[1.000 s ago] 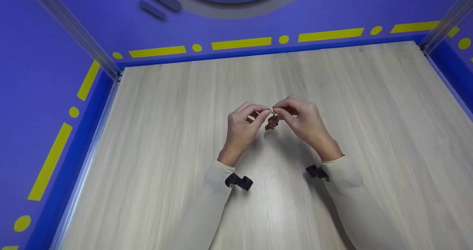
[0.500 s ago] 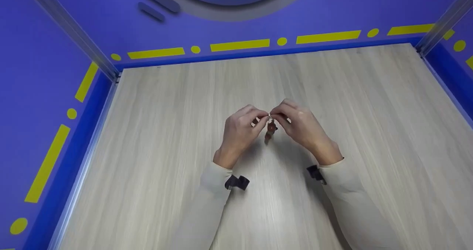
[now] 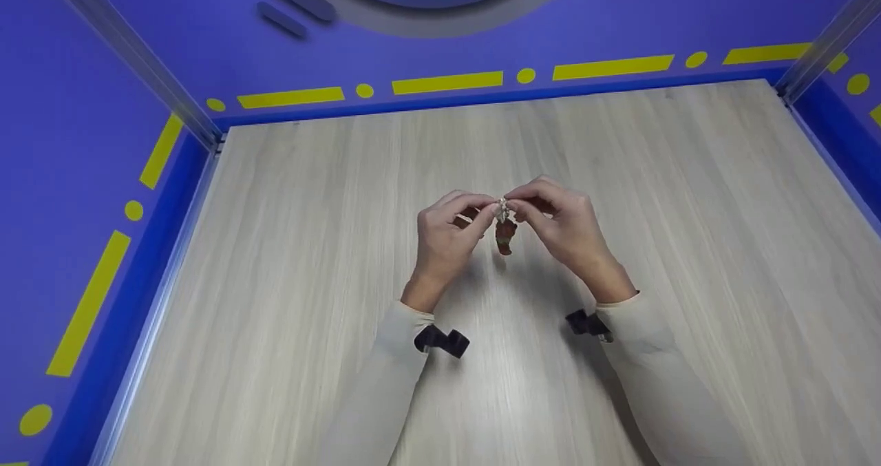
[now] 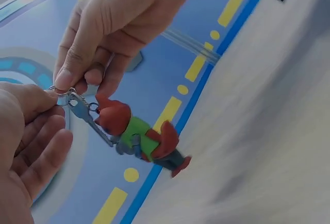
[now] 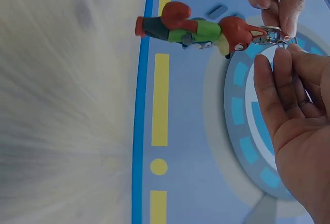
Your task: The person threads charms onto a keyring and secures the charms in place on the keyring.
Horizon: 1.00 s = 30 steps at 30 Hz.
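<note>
A fox-like figurine (image 4: 135, 134) with a red head, green top and dark trousers hangs as a keychain from a metal key ring (image 4: 63, 93). A silver key (image 4: 87, 116) dangles beside its head. My left hand (image 3: 444, 239) pinches the ring from the left between thumb and index finger. From the right, my right hand (image 3: 561, 221) pinches the same ring, fingertips almost meeting those of the left. In the right wrist view the figurine (image 5: 193, 28) trails off the ring, its small chain by the right hand (image 5: 299, 110) and the left hand (image 5: 281, 2).
Both hands are above a light wood-grain table (image 3: 310, 246). Blue panels (image 3: 440, 53) with yellow markings enclose its back and sides, joined by metal posts (image 3: 148, 53). A black wrist mount (image 3: 442, 341) sits on each pale sleeve.
The figurine has swung from a tilt to hanging nearly straight down between the hands. Both hands dipped slightly, then rose again, and more of the silver metal now shows between the fingertips.
</note>
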Each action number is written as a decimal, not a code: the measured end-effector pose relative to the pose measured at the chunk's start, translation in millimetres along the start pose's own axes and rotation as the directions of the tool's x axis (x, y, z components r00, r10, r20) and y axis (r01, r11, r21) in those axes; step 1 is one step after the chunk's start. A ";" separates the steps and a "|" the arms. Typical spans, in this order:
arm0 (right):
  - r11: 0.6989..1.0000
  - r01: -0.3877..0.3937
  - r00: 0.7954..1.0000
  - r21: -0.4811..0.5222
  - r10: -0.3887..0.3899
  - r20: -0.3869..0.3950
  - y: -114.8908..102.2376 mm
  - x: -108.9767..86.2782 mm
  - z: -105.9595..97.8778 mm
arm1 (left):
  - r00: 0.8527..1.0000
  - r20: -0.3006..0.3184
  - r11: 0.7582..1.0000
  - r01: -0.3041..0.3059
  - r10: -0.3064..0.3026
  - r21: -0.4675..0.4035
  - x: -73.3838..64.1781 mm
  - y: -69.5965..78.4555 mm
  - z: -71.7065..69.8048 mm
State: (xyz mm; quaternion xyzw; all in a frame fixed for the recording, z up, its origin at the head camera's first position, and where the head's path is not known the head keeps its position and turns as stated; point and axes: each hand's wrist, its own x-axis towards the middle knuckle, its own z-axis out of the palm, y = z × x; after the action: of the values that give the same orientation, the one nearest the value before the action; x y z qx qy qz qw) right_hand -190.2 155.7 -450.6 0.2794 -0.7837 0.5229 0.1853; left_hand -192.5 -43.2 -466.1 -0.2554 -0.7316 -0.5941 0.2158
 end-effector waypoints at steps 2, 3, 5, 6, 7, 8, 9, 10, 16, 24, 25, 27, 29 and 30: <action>1.000 -0.009 1.000 0.002 0.009 -0.002 0.2 0.1 0.0 | 0.999 0.008 0.999 0.035 -0.035 -0.025 -0.3 0.0 -0.2; 1.000 -0.006 1.000 -0.011 0.006 0.006 0.1 0.2 -0.2 | 0.999 0.016 0.999 0.043 -0.043 -0.017 -0.5 -0.3 -0.6; 0.998 0.017 0.999 -0.064 -0.015 0.030 0.4 0.1 -0.6 | 0.999 0.037 0.999 0.038 -0.039 0.030 -0.8 -1.6 -1.5; 0.995 0.034 0.998 -0.099 -0.030 0.048 0.3 0.2 -0.8 | 0.998 0.049 0.998 0.023 -0.027 0.064 -0.9 -2.3 -1.9; 0.989 0.055 0.997 -0.134 -0.046 0.068 0.3 0.2 -0.9 | 0.998 0.062 0.994 0.003 -0.009 0.106 -1.0 -2.8 -2.4; 0.982 0.080 0.994 -0.170 -0.065 0.089 0.5 0.0 -0.7 | 0.997 0.077 0.989 -0.024 0.013 0.148 -1.1 -3.1 -2.9; 0.974 0.104 0.990 -0.202 -0.083 0.110 0.8 0.0 -0.5 | 0.995 0.093 0.981 -0.053 0.035 0.188 -1.1 -3.4 -3.4; 0.966 0.126 0.987 -0.225 -0.099 0.126 1.1 0.0 -0.2 | 0.992 0.109 0.971 -0.080 0.056 0.225 -0.9 -3.5 -3.7; 0.945 0.188 0.976 -0.266 -0.150 0.159 2.7 0.0 1.2 | 0.983 0.164 0.931 -0.137 0.085 0.338 0.9 -2.6 -5.8; 0.979 0.116 0.990 -0.166 -0.102 0.095 1.9 0.0 0.0 | 0.995 0.095 0.989 -0.033 0.020 0.142 1.2 -2.4 -6.7; 0.985 0.098 0.993 -0.142 -0.087 0.085 1.6 0.1 -0.4 | 0.996 0.085 0.992 -0.017 0.006 0.124 1.3 -1.9 -6.5; 0.994 0.063 0.996 -0.094 -0.057 0.068 0.8 0.4 -1.1 | 0.998 0.064 0.997 0.015 -0.021 0.082 1.5 -1.3 -5.7; 0.998 0.038 0.998 -0.055 -0.035 0.053 0.1 0.6 -1.5 | 0.998 0.047 0.998 0.050 -0.051 0.035 1.3 -0.8 -4.6; 0.999 0.029 0.999 -0.042 -0.027 0.045 0.0 0.7 -1.6 | 0.997 0.041 0.998 0.068 -0.069 0.007 1.3 -0.3 -4.2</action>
State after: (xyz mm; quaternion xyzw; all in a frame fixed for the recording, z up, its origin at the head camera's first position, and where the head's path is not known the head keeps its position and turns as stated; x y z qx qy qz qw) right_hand -190.7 157.1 -449.5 0.2977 -0.7947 0.4971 0.1809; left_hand -193.7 -47.2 -464.7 -0.2417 -0.7459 -0.5937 0.1810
